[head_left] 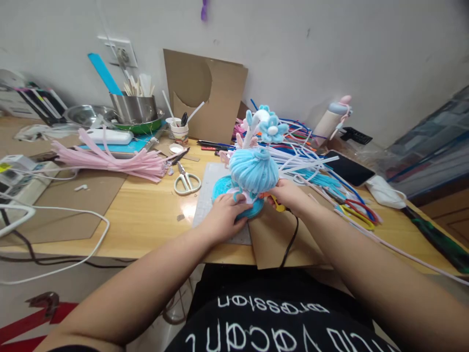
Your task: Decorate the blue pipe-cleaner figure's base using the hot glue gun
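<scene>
A light blue pipe-cleaner doll (254, 170) with a round ribbed top, pink ear-like bits and blue flowers (271, 128) on a white stem stands on a blue fuzzy base (222, 187). My left hand (227, 215) lies over the front of the base, its fingers closed on the doll's lower part. Behind the doll's right side, my right hand (287, 194) is closed around a hot glue gun (280, 205) with a yellow trigger and an orange tip. The tip points at the doll; whether it touches is hidden. A black cord (291, 240) runs down from the gun.
White-handled scissors (187, 182) lie left of the grey mat (205, 205). A pink pipe-cleaner bundle (120, 159) is further left. Loose pipe cleaners (315, 166) and a phone (348, 167) lie to the right. Cardboard (229, 93) leans on the wall; a bottle (329, 120) stands at back right.
</scene>
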`<state>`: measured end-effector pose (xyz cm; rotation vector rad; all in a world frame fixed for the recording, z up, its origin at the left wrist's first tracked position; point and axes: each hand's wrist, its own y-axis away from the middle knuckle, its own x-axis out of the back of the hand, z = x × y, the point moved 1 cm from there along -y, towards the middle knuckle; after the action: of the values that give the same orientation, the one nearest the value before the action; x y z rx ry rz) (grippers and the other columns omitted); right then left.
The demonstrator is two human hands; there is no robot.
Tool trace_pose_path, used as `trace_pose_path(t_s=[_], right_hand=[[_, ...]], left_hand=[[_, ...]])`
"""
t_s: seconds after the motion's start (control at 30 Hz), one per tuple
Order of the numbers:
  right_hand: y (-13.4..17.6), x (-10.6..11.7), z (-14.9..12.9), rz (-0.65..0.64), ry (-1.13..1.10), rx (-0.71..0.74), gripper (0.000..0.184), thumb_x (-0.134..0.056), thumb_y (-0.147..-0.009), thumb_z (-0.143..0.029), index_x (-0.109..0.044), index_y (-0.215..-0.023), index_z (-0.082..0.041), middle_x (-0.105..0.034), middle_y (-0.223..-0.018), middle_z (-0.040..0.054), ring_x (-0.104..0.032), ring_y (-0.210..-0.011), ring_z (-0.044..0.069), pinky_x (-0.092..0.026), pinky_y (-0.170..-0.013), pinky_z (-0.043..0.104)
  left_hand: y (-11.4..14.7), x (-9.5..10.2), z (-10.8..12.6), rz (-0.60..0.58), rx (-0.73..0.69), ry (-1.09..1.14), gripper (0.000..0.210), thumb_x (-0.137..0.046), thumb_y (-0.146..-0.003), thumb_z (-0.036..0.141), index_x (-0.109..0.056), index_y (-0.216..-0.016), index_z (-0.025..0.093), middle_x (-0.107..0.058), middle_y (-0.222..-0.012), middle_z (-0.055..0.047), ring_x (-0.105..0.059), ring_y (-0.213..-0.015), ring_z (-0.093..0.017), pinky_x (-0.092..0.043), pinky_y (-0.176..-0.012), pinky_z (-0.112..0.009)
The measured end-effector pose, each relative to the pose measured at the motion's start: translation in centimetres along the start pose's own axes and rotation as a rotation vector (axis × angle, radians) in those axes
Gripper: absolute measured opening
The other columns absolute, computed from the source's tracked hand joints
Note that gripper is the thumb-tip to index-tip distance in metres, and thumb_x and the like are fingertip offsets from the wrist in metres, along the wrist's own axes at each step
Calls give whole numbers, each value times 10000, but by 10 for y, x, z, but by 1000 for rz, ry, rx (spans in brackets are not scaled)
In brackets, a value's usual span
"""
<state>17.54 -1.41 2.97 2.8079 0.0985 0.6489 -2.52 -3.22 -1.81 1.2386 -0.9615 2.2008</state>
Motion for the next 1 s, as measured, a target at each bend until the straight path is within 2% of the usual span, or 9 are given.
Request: trace_pose_path(t_s=[0.2, 0.33, 0.47, 0.67, 1.0], right_hand=[[-5, -2, 1, 4, 28, 15, 196, -559, -755, -262, -562, -596, -147, -473, -400, -33, -432, -349, 71, -354, -381, 183], [-8, -2, 4, 45, 54, 7, 216, -582, -759, -275, -530, -587, -155, -523, -466, -18, -441, -361, 66, -376, -380, 188], [-7, 2, 7, 82, 96, -22, 256, -598, -770, -311, -517, -583, -156, -512, -471, -19, -456, -358, 72, -385, -369, 194], [6, 8, 3, 98, 159, -35, 318, -588, -817, -372, -501, -593, -162, -505, -461, -23, -459, -360, 70, -387, -379, 188], [25, 14, -6, 103, 309, -84, 353, -533, -866, -411, -484, -610, -173, -516, -476, -23, -485, -389, 83, -382, -423, 201]], left_hand=[[0, 0, 1, -7, 0, -9, 384, -561, -832, 274, -575, -1216, 271, -528, -1276, -57, -488, -1144, -280, -395, -962, -472], [0, 0, 0, 1, 2, -15, 372, -555, -837, 274, -580, -1208, 273, -539, -1264, -55, -485, -1158, -270, -392, -971, -462], [-1, 0, 0, 1, -1, -15, 367, -551, -843, 278, -581, -1209, 273, -546, -1248, -60, -502, -1141, -261, -397, -967, -459], [-2, 0, 0, -14, 14, -14, 370, -549, -845, 275, -583, -1214, 274, -540, -1254, -72, -496, -1156, -278, -393, -965, -482], [-3, 0, 0, -13, 2, 2, 364, -544, -844, 265, -587, -1206, 272, -542, -1257, -69, -507, -1140, -259, -401, -954, -454]])
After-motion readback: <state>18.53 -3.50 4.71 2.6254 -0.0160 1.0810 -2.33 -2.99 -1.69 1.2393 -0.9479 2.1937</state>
